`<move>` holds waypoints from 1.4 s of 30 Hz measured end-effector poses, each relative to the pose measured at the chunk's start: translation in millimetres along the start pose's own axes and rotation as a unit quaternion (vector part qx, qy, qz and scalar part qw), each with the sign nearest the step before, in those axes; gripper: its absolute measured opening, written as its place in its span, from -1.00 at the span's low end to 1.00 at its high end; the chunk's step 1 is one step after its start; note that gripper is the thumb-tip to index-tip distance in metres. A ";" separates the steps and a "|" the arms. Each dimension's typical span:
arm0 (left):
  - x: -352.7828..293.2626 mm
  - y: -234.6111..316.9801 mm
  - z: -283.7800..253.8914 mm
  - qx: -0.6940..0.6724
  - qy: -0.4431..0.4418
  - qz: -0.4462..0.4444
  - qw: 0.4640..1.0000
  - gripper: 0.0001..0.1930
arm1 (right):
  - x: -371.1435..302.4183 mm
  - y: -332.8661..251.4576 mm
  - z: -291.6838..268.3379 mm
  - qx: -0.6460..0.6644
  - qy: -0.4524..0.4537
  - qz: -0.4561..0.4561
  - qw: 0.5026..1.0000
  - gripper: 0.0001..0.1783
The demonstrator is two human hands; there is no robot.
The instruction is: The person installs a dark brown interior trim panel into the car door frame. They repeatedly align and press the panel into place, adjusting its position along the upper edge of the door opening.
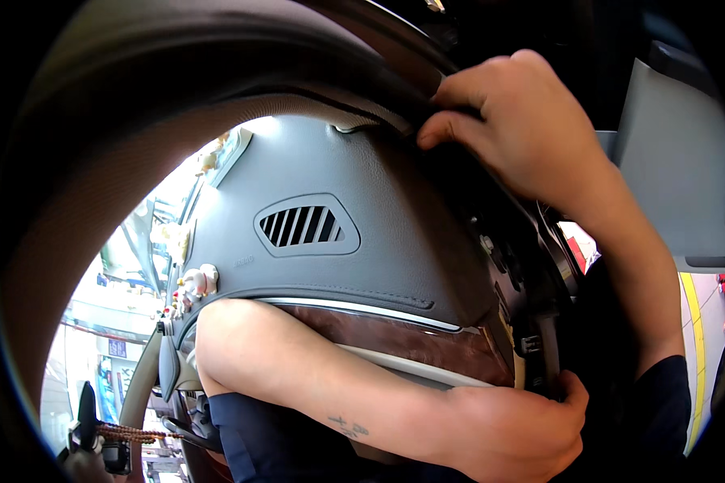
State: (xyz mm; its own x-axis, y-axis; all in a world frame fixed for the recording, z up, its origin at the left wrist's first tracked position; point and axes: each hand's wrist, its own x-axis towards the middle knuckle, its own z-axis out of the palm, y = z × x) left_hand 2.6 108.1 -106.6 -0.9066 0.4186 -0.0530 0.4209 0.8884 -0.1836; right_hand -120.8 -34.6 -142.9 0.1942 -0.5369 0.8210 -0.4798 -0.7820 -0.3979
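Observation:
My right hand (524,121) is raised at the upper right of the car cabin. Its thumb and forefinger pinch the dark edge trim (407,113) where the windscreen pillar meets the door opening. Lower down, my left hand (524,431) reaches across to the end of the grey dashboard (322,169), its fingers curled by the dark door-opening edge. What those fingers hold, if anything, is hidden. My left forearm passes below the brown trim panel (411,342). The dashboard's exposed side (491,249) shows dark parts and fittings.
A slatted air vent (302,225) sits in the dashboard top. Small ornaments (197,282) line its far side. At lower left are a steering wheel (141,378) and a beaded string (137,435). A grey panel (673,161) stands right, above a floor with a yellow line (694,346).

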 end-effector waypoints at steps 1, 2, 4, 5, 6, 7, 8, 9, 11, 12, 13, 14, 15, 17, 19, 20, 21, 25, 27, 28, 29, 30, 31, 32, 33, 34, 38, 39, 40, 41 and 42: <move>0.3 0.2 7.5 -0.001 0.011 -0.002 1.000 -0.69 | 3.7 -3.2 -6.5 -0.010 -0.016 0.047 0.999 -0.78; -0.5 -0.6 6.2 -0.009 0.008 -0.003 1.000 -0.69 | 4.0 -1.8 -6.8 -0.001 -0.018 0.029 0.999 -0.78; 1.1 1.3 6.7 -0.015 0.007 -0.003 1.000 -0.68 | 3.5 5.4 -4.0 0.012 -0.021 -0.006 1.000 -0.76; 0.3 0.5 8.7 -0.011 0.006 0.007 1.000 -0.68 | 5.0 4.6 -5.8 0.082 -0.055 0.035 0.994 -0.75; -0.2 -0.2 10.0 -0.007 0.005 0.018 1.000 -0.68 | 6.6 8.3 -7.6 0.099 -0.073 0.035 0.992 -0.77; -1.1 -0.1 10.1 -0.001 -0.005 0.019 1.000 -0.68 | 10.1 14.2 -9.2 0.116 -0.092 0.036 0.988 -0.79; -0.1 -0.1 11.1 -0.004 0.004 0.013 1.000 -0.68 | 12.4 15.3 -11.9 0.135 -0.116 0.037 0.983 -0.80; 1.2 0.3 11.8 -0.007 0.013 0.007 1.000 -0.68 | 14.5 15.2 -18.1 0.137 -0.142 0.043 0.979 -0.80; 1.9 0.8 11.8 -0.020 0.017 -0.003 1.000 -0.67 | 19.9 8.3 -24.8 0.112 -0.178 0.063 0.976 -0.79; 2.0 1.9 10.8 -0.029 0.013 -0.006 0.999 -0.67 | 21.2 5.4 -24.7 0.104 -0.199 0.072 0.972 -0.77; 1.7 2.7 9.9 -0.039 0.008 -0.010 0.999 -0.67 | 21.9 4.4 -24.0 0.133 -0.194 0.082 0.969 -0.76; 2.3 1.4 9.8 -0.034 0.006 -0.013 0.999 -0.67 | 22.2 5.7 -25.7 0.135 -0.193 0.076 0.969 -0.77; 2.0 0.5 9.2 -0.030 0.004 -0.017 0.999 -0.67 | 23.8 7.3 -26.5 0.139 -0.192 0.069 0.969 -0.78; 2.7 0.6 6.4 -0.020 -0.004 -0.027 0.999 -0.68 | 24.3 6.1 -23.4 0.121 -0.172 0.106 0.972 -0.75; 4.8 1.3 2.2 -0.006 -0.015 -0.038 0.999 -0.68 | 16.2 9.7 -14.5 0.113 -0.139 0.106 0.978 -0.68; 4.4 1.5 0.8 0.002 -0.016 -0.036 0.999 -0.68 | 9.7 12.0 -10.7 0.108 -0.117 0.108 0.981 -0.65; 3.5 2.2 -0.2 0.008 -0.016 -0.039 0.999 -0.68 | 3.0 13.8 -6.8 0.103 -0.095 0.110 0.984 -0.61; -2.3 -1.5 2.5 0.000 0.007 0.000 1.000 -0.67 | -32.2 47.9 13.3 0.205 -0.105 0.120 0.966 -0.51; -3.0 -0.7 3.8 -0.007 0.012 -0.001 1.000 -0.66 | -55.0 56.7 19.5 0.186 -0.141 0.139 0.963 -0.47; -4.0 -0.1 3.5 -0.001 0.015 -0.005 1.000 -0.65 | -62.9 58.7 22.0 0.172 -0.158 0.159 0.959 -0.47; -3.3 -1.6 4.1 0.001 0.026 -0.009 1.000 -0.65 | -68.0 59.8 22.6 0.171 -0.150 0.170 0.959 -0.47; -3.5 -2.6 3.5 0.011 0.007 -0.003 1.000 -0.66 | -72.4 61.1 23.6 0.171 -0.142 0.180 0.958 -0.47; -4.7 -3.1 1.7 0.020 -0.012 0.003 1.000 -0.67 | -76.5 62.3 25.0 0.170 -0.135 0.191 0.957 -0.48; -5.1 -3.7 -6.1 0.034 -0.035 0.005 0.999 -0.68 | -74.8 56.3 28.5 0.161 -0.125 0.179 0.962 -0.49; -5.5 -7.1 -11.6 0.045 -0.052 0.012 0.998 -0.68 | -74.7 51.3 28.9 0.147 -0.115 0.171 0.967 -0.50; -6.2 -12.4 -16.5 0.055 -0.062 0.024 0.996 -0.68 | -74.0 48.4 30.6 0.132 -0.104 0.163 0.972 -0.52; -2.3 -7.7 -7.4 0.092 -0.073 0.034 0.993 -0.67 | -91.9 52.4 39.4 0.046 -0.011 0.111 0.993 -0.54; -3.4 -6.4 -3.7 0.085 -0.069 0.032 0.993 -0.66 | -93.6 54.6 44.1 0.083 -0.020 0.115 0.990 -0.54; -3.0 -6.0 -1.5 0.053 -0.058 0.026 0.997 -0.66 | -92.9 55.8 46.0 0.120 -0.028 0.119 0.985 -0.53; -2.5 -6.2 2.3 0.016 -0.044 0.023 0.999 -0.65 | -96.6 58.5 46.7 0.108 -0.057 0.135 0.983 -0.52; -3.4 -6.0 5.4 -0.021 -0.029 0.019 0.999 -0.64 | -100.4 60.7 47.3 0.095 -0.088 0.151 0.980 -0.51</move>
State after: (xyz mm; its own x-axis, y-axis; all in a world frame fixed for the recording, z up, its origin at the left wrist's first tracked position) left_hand 3.0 100.3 -110.6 -0.8896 0.4416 -0.1168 0.4549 0.8797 -0.1383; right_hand -128.9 -43.1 -268.8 0.2198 -0.7863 0.5775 -0.3742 -0.6146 -0.6944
